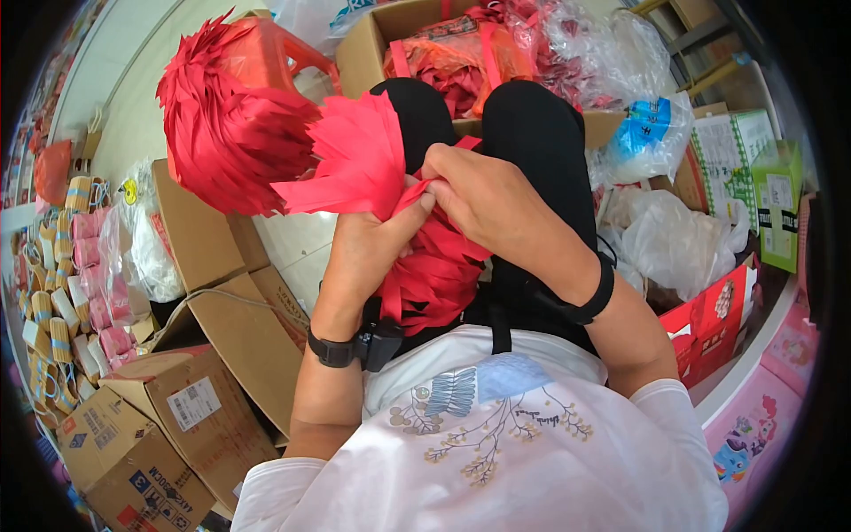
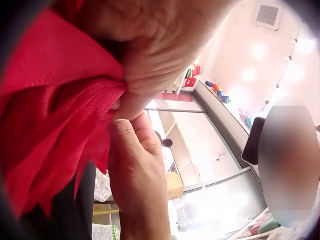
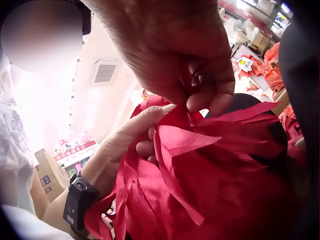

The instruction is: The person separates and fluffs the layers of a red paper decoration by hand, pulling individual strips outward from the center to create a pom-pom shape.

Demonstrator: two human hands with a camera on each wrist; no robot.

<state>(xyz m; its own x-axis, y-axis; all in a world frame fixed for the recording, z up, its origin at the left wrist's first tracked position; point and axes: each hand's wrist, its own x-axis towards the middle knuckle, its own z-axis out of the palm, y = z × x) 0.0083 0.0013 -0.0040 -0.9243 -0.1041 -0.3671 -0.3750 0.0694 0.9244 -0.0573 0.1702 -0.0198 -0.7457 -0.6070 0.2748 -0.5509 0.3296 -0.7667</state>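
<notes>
A bunch of red ribbon strips (image 1: 363, 160) is held over the lap, fanning out on both sides of a gathered middle. My left hand (image 1: 372, 248) grips that middle, its thumb lying along the gather. Close against it, my right hand (image 1: 483, 199) pinches a narrow red strip with thumb and curled fingers. The lower strips (image 1: 430, 284) spread beneath both hands toward the shirt. In the right wrist view the left fingers (image 3: 145, 150) show curled among the strips, and the right fingertips (image 3: 200, 102) meet the gathered spot.
A large heap of red ribbon bunches (image 1: 235, 151) hangs over a red plastic stool (image 1: 261, 53) at upper left. Beyond the knees stands a cardboard box (image 1: 363, 53) with red material in bags. More cartons (image 1: 195, 403) stand left; plastic bags (image 1: 674, 235) and a red box (image 1: 709, 328) lie right.
</notes>
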